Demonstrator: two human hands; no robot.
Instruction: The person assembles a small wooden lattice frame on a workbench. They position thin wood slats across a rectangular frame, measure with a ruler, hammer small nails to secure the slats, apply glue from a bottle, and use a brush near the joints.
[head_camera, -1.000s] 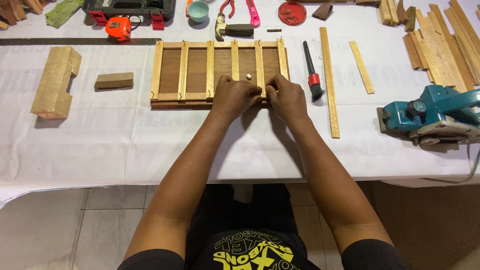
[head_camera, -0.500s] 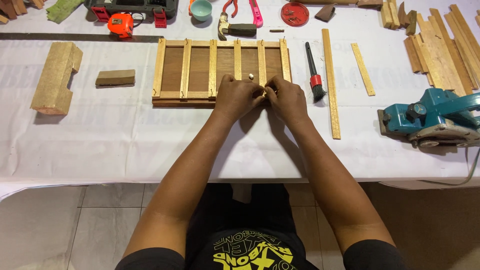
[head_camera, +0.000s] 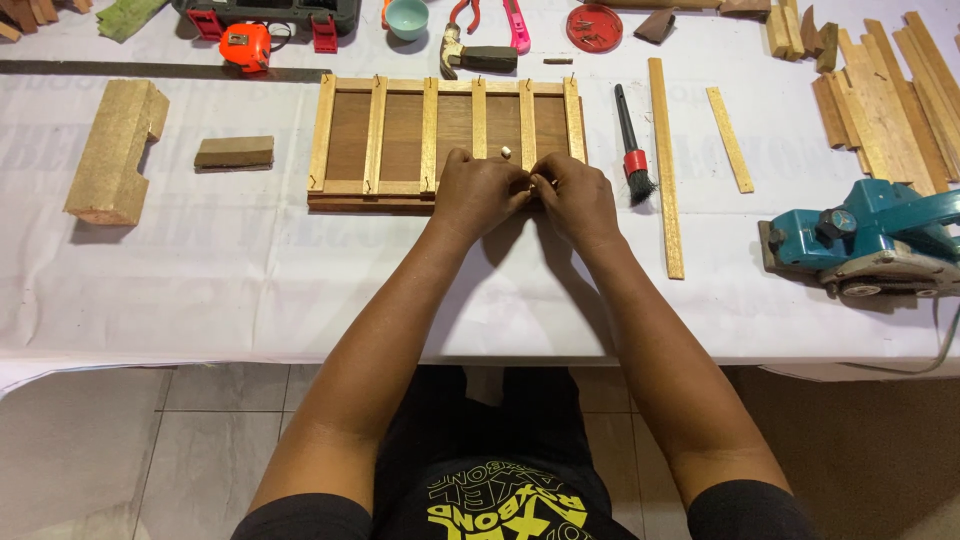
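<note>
The wooden slatted frame (head_camera: 445, 140) lies flat on the white-covered bench (head_camera: 250, 270), toward its far middle. Six pale upright slats already sit across the dark backing, so most of the frame looks assembled. The left hand (head_camera: 480, 192) and right hand (head_camera: 575, 198) meet at the frame's near edge by the second slat from the right, fingers pinched narrow on something too small to make out. A black brush with a red band (head_camera: 630, 150) lies just right, and a teal power planer (head_camera: 870, 235) rests further right
</note>
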